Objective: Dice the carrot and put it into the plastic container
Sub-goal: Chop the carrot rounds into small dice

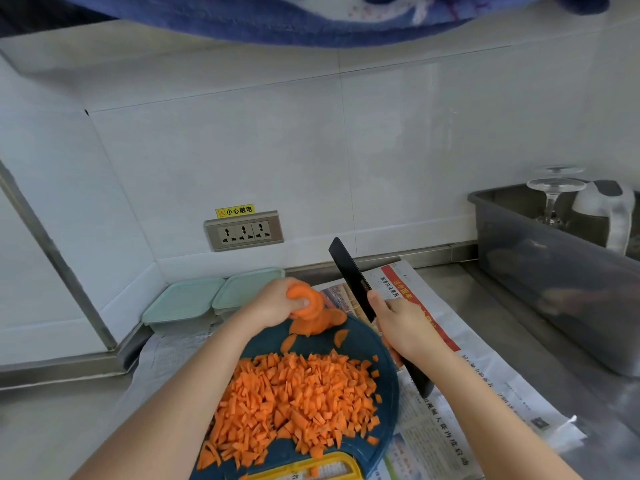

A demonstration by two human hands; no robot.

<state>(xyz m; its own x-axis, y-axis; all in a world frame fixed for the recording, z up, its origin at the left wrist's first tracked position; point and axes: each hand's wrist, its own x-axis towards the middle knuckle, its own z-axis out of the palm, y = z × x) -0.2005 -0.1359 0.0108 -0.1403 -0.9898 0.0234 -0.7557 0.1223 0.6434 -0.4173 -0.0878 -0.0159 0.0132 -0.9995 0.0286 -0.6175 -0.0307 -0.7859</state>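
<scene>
My left hand [273, 301] wraps its fingers tight round the carrot slices [308, 306] at the board's [349, 344] far edge. My right hand [405, 327] grips the knife [348, 268]. Carrot bits [294, 396] lie piled between my arms.

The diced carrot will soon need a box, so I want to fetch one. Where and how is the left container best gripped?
Take the left container by its near edge, from the front: thumb on top, fingers on the front side below the rim. The right container lies close against its right side and the wall stands behind, so the front seems freest.
</scene>
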